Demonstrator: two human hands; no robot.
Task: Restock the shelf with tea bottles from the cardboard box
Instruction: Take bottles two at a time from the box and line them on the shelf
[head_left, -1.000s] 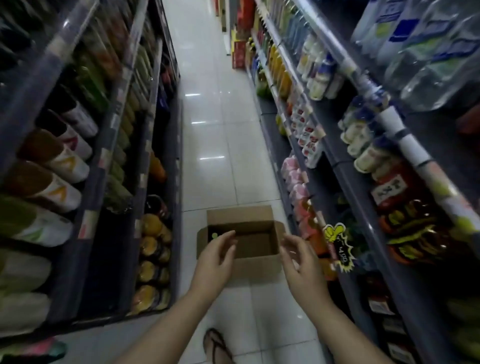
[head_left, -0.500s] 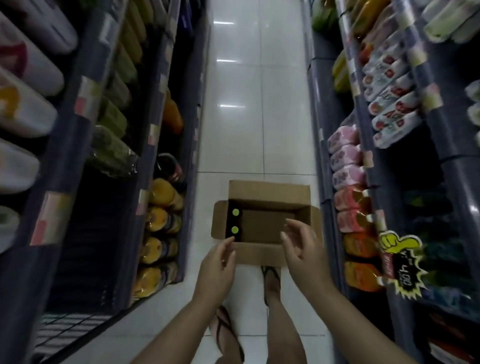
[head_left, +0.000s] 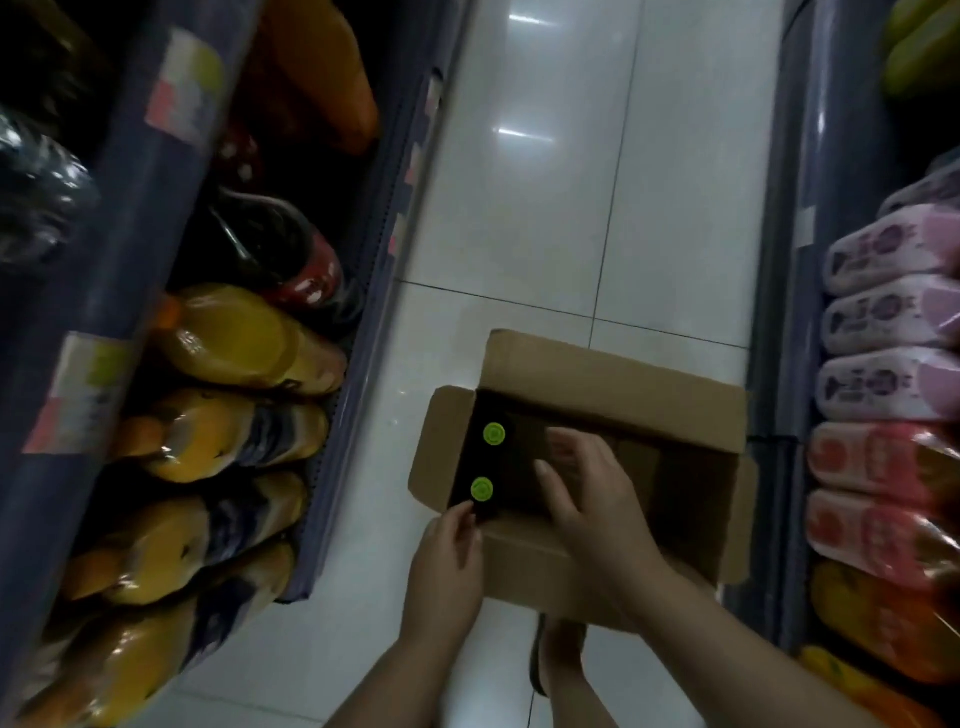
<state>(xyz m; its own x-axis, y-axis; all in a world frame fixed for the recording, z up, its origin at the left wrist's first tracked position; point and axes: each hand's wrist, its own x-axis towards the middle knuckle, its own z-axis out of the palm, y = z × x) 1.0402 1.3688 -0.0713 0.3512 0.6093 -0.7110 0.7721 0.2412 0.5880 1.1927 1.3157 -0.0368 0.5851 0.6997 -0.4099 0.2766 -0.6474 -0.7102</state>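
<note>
1. The box (head_left: 613, 551) sits open on the floor, between the shelves.
2. Two bottles (head_left: 487, 460) stand upright at its left end, green caps up.
3. The left hand (head_left: 447, 566), nearer, loosely open, has fingertips by the near cap.
4. The right hand (head_left: 592, 499) hovers open inside, right of the bottles.

No legible text on the bottle labels (head_left: 883, 317) or shelf-edge tags (head_left: 184, 88), all blurred.
</note>
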